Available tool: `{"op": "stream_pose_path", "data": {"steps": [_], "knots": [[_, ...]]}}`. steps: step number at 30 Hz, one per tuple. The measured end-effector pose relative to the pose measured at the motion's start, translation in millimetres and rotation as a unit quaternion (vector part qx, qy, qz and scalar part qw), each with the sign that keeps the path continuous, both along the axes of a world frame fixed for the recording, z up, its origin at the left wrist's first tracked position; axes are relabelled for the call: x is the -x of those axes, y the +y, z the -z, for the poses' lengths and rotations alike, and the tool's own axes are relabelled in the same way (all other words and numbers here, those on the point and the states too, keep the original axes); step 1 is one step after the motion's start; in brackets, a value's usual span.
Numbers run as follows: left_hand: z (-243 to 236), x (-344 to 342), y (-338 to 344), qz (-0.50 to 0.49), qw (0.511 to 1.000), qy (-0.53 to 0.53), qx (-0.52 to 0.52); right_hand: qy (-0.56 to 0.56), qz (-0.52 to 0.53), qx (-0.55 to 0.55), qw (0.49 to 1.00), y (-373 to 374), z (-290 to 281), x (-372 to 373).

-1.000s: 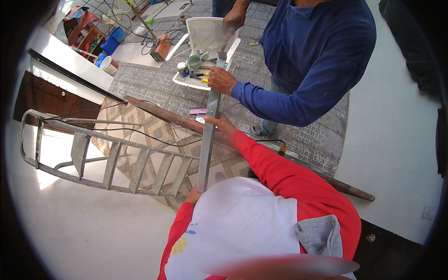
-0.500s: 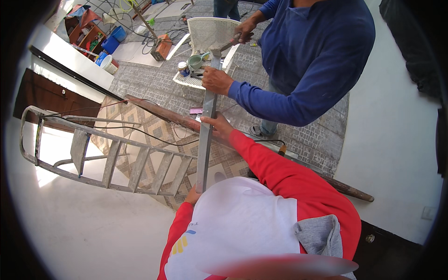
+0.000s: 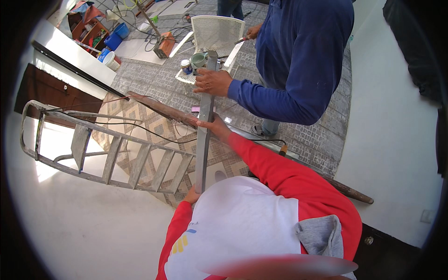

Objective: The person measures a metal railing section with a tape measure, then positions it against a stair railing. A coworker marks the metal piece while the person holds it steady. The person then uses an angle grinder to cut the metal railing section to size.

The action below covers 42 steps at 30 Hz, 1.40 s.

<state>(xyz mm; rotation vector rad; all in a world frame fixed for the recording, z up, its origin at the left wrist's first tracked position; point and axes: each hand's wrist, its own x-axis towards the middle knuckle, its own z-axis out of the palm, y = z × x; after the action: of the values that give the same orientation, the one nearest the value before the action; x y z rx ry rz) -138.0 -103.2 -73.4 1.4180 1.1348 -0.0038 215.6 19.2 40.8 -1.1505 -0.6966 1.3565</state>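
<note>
A long grey metal bar (image 3: pixel 202 156) is held lengthwise in front of me, pointing away from my chest. At its near end, low against my white shirt, my left hand (image 3: pixel 191 195) is closed around the bar, its fingers partly hidden. Farther along, my right hand (image 3: pixel 217 127) grips the same bar from the right side, thumb across the top. Beyond it, a co-worker's hand (image 3: pixel 213 82) in a blue sleeve grasps the bar nearer its far end. The co-worker's other hand (image 3: pixel 253 31) holds a thin tool (image 3: pixel 242 40), mostly hard to make out, apart from the bar.
A metal stepladder (image 3: pixel 112 158) leans across my left. A brown pole (image 3: pixel 161 108) passes below the bar. Behind its far end stands a white mesh chair (image 3: pixel 217 33) bearing a green pot (image 3: pixel 198 59) and a small jar (image 3: pixel 186 66). Buckets (image 3: pixel 112 60) and cables lie farther back.
The co-worker's tool has been drawn back from the bar's far end toward the right, and their body has shifted left. The far end has tilted slightly. My hands keep their grip.
</note>
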Motion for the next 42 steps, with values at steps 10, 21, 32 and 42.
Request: {"op": "stream_pose_path", "data": {"steps": [10,21,32,42], "knots": [[13,30,-11,-0.01,0.997,0.065,0.032,-0.081,-0.137,-0.083,0.984,-22,-36,39],[-2,26,-18,-0.097,0.966,0.067,-0.232,-0.117,-0.232,-0.217,0.941,-51,-61,89],[-4,28,-15,-0.05,0.959,0.082,-0.266,-0.161,-0.178,-0.222,0.945,-55,-61,77],[-46,13,-3,-0.069,0.962,0.077,-0.253,-0.169,-0.159,-0.255,0.939,-49,-152,66]]}}
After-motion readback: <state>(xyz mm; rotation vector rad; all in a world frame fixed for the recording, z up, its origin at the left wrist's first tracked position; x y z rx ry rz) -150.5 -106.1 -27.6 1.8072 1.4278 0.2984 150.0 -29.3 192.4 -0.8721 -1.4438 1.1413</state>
